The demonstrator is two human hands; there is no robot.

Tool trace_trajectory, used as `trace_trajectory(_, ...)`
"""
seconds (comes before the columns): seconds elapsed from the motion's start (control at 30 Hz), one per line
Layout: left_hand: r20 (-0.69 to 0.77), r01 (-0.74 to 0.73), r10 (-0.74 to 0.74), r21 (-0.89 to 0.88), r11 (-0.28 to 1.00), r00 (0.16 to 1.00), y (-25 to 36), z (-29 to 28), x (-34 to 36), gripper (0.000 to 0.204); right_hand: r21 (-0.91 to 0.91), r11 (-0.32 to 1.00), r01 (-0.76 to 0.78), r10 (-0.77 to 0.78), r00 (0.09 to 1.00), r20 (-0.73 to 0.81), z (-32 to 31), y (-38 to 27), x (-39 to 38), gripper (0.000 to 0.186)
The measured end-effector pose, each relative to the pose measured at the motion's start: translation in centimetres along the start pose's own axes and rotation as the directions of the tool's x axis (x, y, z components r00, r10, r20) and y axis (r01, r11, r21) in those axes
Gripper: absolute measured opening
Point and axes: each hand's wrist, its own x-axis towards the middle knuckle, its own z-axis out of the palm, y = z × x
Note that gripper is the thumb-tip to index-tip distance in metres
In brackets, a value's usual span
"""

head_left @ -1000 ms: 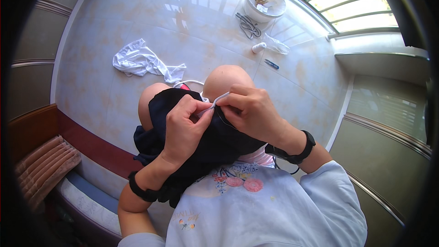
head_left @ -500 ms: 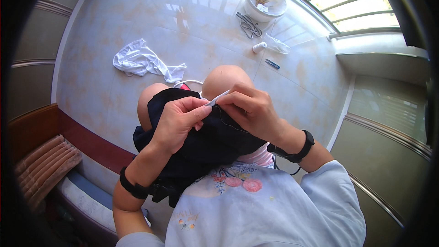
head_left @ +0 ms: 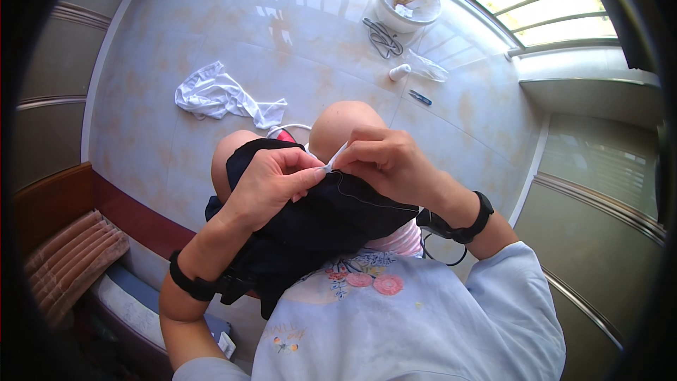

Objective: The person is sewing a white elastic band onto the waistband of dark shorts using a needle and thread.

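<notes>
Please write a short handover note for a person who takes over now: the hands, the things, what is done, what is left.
Left hand: pinches the edge of the dark navy cloth garment on the lap.
Right hand: holds a small white strip at that edge.
A thin thread runs across the cloth.
White crumpled cloth, scissors and white bowl lie on the tiled floor.
Done: cannot tell. Left: work at the edge goes on.

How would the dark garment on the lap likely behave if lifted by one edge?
The dark garment would probably hang limp: it drapes over the knees and folds under the left hand. It looks thin, so likely light. The right hand pinches a small white piece at its edge, which might tug along with it.
</notes>
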Motion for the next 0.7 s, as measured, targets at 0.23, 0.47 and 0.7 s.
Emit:
trace_trajectory(0.23, 0.069, 0.008, -0.005, -0.034, 0.999, 0.998, 1.2, 0.3, 0.2, 0.01, 0.265, 0.946, -0.184, 0.161, 0.981, 0.109, -1.3, 0.3, 0.4, 0.01)
trace_trajectory(0.47, 0.085, -0.004, 0.003, 0.014, 1.0, 0.996, 1.6, 0.3, 0.5, 0.016, 0.367, 0.879, -0.304, 0.241, 0.948, 0.209, -2.1, 0.2, 0.7, 0.012)
trace_trajectory(0.7, 0.118, -0.025, 0.027, -0.026, 0.999, 0.993, 1.7, 0.4, 1.0, 0.015, 0.441, 0.815, -0.377, 0.285, 0.922, 0.262, -2.6, 0.6, 1.0, 0.011)
